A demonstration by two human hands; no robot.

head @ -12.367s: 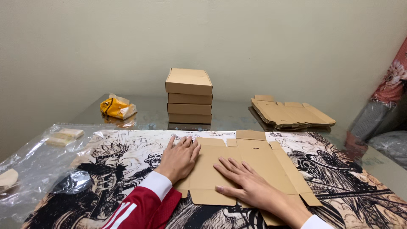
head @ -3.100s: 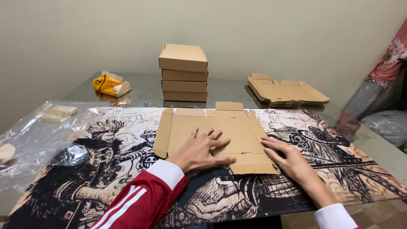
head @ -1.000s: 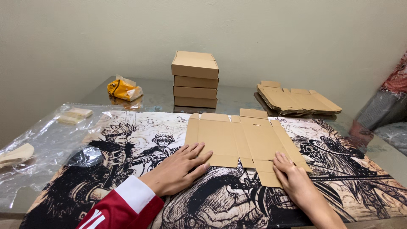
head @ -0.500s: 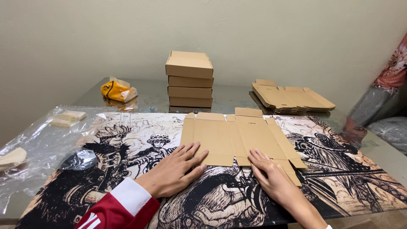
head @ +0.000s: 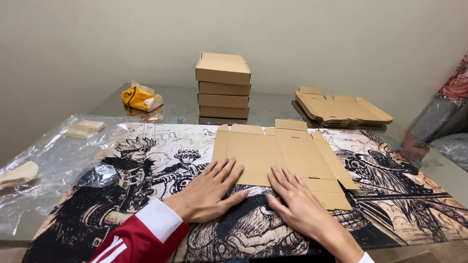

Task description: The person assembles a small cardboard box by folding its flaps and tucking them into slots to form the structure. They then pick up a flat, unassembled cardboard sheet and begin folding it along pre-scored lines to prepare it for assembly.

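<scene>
A flat, unfolded brown cardboard box blank (head: 282, 151) lies on a black-and-tan illustrated mat (head: 146, 160) in front of me. My left hand (head: 209, 190), in a red sleeve with white stripes, rests palm down with spread fingers, fingertips on the blank's near left edge. My right hand (head: 297, 202) lies flat beside it, fingertips on the blank's near edge at the middle. Neither hand holds anything.
A stack of folded brown boxes (head: 223, 85) stands at the back centre of the glass table. A pile of flat blanks (head: 341, 108) lies at back right. A yellow packet (head: 140, 97) sits back left. Clear plastic wrap (head: 53, 160) covers the left side. Someone's clothing shows at far right (head: 453, 87).
Both hands have drawn closer together at the blank's near edge; the right hand slid left from the blank's right flap. The blank stays flat on the mat.
</scene>
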